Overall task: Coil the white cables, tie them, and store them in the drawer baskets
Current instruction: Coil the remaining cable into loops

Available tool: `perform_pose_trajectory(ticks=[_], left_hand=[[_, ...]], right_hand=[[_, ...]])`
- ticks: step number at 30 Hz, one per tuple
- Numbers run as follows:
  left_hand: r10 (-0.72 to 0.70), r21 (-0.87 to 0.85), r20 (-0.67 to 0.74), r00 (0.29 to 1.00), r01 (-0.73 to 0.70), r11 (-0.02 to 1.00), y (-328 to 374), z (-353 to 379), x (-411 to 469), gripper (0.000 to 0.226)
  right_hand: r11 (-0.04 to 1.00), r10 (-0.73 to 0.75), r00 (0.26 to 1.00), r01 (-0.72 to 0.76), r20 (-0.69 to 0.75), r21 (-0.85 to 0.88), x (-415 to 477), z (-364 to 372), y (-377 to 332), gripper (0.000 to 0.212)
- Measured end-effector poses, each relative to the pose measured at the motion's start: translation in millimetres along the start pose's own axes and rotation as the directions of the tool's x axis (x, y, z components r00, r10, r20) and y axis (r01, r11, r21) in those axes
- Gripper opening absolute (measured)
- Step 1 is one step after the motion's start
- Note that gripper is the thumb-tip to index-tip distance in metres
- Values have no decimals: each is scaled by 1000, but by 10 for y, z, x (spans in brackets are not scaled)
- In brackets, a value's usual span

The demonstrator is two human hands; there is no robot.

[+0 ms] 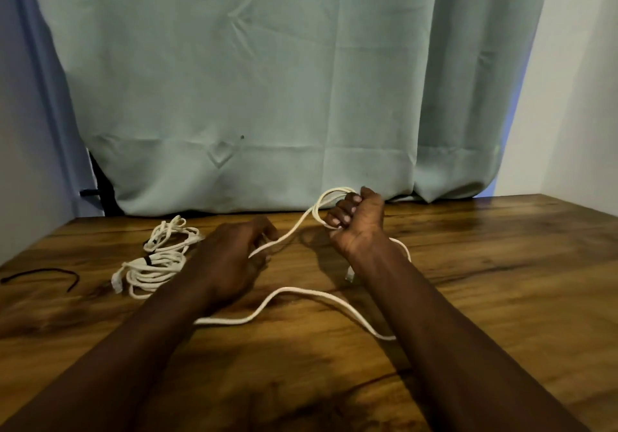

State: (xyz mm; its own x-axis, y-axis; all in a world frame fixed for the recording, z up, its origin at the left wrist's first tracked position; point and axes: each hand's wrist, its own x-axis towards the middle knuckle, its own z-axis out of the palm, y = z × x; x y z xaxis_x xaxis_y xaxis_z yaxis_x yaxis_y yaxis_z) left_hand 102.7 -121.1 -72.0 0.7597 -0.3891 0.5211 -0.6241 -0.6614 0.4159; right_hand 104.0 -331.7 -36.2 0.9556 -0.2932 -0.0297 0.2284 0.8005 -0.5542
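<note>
Slack: the loose run of the cable [294, 293] lies in a wavy line on the table [501, 298] between my forearms, nearest me.
Left hand [234, 257]: fingers curled in, fingertips pinching the cable where it lifts off the wood toward the other hand.
Right hand [357, 221]: a closed fist, held up off the table, wrapped round a couple of loops that arch out past the knuckles.
Plug [349, 274]: hangs below my right wrist, just above the wood.
Handling (judgement): light, limp, round cord; it holds no shape of its own, so loops will spring or slide apart if the fist loosens. Not fragile, except at the plug.
Where to hold (judgement): keep the fist on the crossing of the loops; feed with a light pinch on the slack close to the coil, never pulling at the plug.
Bundles [153, 264]: two coiled white ones left of my left hand; the nearer has a dark band round it.
Black tie [43, 276]: loose, far left on the table.
Baskets: not in view.
Curtain [267, 80]: green, hanging behind the table.
</note>
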Motion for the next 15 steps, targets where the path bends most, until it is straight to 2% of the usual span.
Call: perform_pose_trajectory(ticks=[1, 5, 7, 8, 9, 11, 13, 15], left_hand=[[57, 90, 14, 998, -58, 994, 36, 21, -16, 27], [131, 106, 59, 990, -137, 985, 250, 86, -8, 32], [184, 73, 54, 981, -188, 979, 306, 103, -2, 32], [206, 64, 58, 977, -210, 976, 317, 102, -9, 32], [232, 52, 66, 971, -235, 971, 312, 107, -7, 31], [267, 24, 100, 959, -271, 962, 319, 79, -10, 28], [287, -27, 102, 953, -286, 958, 321, 11, -14, 22], [301, -82, 43, 953, -297, 951, 266, -53, -4, 19]], right_hand=[[1000, -22, 1000, 22, -2, 16, 9, -11, -25, 47], [989, -133, 991, 133, 14, -70, 41, 0, -38, 53], [950, -192, 979, 203, 67, -236, 25, 36, 17, 54], [898, -231, 966, 257, 113, -357, 18, 47, 67, 54], [812, -265, 946, 323, 185, -487, -5, 52, 124, 55], [548, -251, 896, 444, 368, -709, -52, 26, 260, 62], [286, -135, 857, 513, 497, -809, -116, -8, 372, 69], [114, -19, 822, 568, 570, -815, -170, -35, 417, 79]])
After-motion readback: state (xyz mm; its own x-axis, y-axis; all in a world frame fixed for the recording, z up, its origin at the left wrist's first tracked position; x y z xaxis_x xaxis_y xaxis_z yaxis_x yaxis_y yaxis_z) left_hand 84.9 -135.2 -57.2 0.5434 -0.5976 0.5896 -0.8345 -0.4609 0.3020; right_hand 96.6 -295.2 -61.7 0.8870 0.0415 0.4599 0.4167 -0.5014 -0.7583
